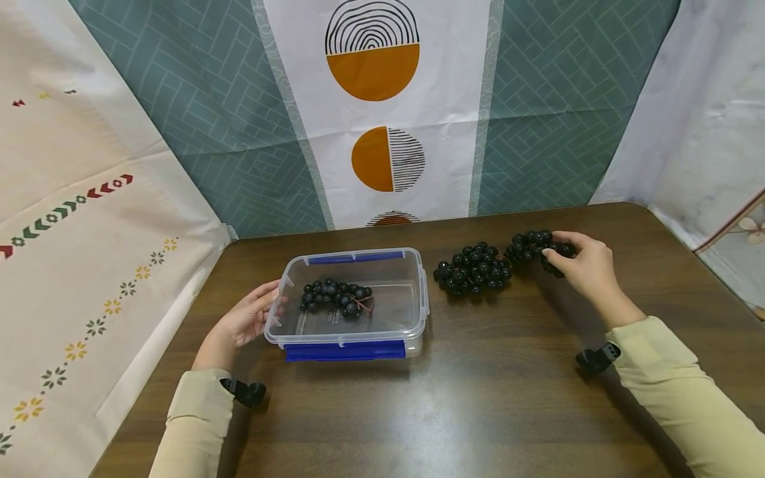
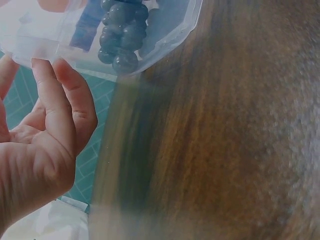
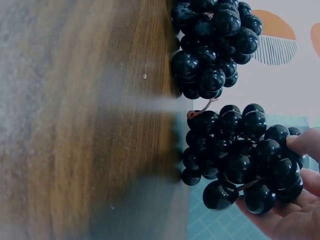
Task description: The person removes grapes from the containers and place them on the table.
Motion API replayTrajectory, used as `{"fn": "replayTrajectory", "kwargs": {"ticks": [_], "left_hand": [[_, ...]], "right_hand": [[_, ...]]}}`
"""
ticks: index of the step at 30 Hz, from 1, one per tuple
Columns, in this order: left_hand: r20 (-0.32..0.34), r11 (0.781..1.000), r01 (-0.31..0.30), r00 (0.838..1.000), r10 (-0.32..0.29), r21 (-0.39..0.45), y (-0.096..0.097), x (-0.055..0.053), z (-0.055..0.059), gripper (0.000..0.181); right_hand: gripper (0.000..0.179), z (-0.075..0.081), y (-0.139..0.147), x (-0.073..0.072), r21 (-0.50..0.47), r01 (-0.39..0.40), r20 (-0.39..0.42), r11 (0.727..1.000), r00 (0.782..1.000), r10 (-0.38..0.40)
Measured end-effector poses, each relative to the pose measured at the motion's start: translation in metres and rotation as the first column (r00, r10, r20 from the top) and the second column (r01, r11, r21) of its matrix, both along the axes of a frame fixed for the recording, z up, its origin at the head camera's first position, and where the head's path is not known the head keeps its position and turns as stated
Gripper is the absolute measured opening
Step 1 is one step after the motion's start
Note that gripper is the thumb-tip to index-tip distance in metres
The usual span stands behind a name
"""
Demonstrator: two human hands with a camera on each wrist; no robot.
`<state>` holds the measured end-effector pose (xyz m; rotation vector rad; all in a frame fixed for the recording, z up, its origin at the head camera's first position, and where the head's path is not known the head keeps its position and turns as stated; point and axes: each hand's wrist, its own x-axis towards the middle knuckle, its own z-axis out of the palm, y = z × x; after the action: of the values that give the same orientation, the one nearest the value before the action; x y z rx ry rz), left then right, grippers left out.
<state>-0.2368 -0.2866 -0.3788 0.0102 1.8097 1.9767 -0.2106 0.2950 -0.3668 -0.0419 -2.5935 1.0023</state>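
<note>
In the head view, my right hand (image 1: 588, 267) grips a bunch of black grapes (image 1: 526, 245) at its right end. Thumb and fingers of that hand (image 3: 300, 200) are on both sides of the grapes (image 3: 240, 167) in the right wrist view. Just left of it lies a second bunch of black grapes (image 1: 473, 269). A clear plastic container (image 1: 394, 328) with blue clips, its top open, holds a smaller grape bunch (image 1: 331, 297) with a bare stem. My left hand (image 1: 248, 318) holds the container's left side, bent fingertips (image 2: 45, 67) touching the plastic.
The brown wooden table (image 1: 478, 405) ends at a patterned cloth (image 1: 382, 159) hung behind it. An embroidered cream cloth (image 1: 89, 279) borders the left side, and a whitish cloth (image 1: 705, 133) hangs on the right.
</note>
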Motion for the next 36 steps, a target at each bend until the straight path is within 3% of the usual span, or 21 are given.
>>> {"fn": "replayTrajectory", "kwargs": {"ticks": [11, 22, 36], "left_hand": [[-0.003, 0.999, -0.001, 1.0, 0.001, -0.037, -0.001, 0.0, 0.0, 0.018], [-0.005, 1.0, 0.001, 1.0, -0.001, -0.023, 0.0, 0.0, 0.0, 0.017], [-0.009, 1.0, 0.007, 1.0, -0.007, 0.0, -0.003, -0.001, -0.003, 0.016]], "right_hand": [[0.044, 0.002, 0.002, 0.011, 0.029, -0.031, 0.045, 0.999, 0.999, 0.03], [0.05, 0.006, 0.003, 0.021, 0.031, -0.066, 0.143, 0.997, 0.988, 0.06], [0.048, 0.007, 0.007, 0.032, 0.077, -0.085, 0.184, 0.993, 0.98, 0.069]]}}
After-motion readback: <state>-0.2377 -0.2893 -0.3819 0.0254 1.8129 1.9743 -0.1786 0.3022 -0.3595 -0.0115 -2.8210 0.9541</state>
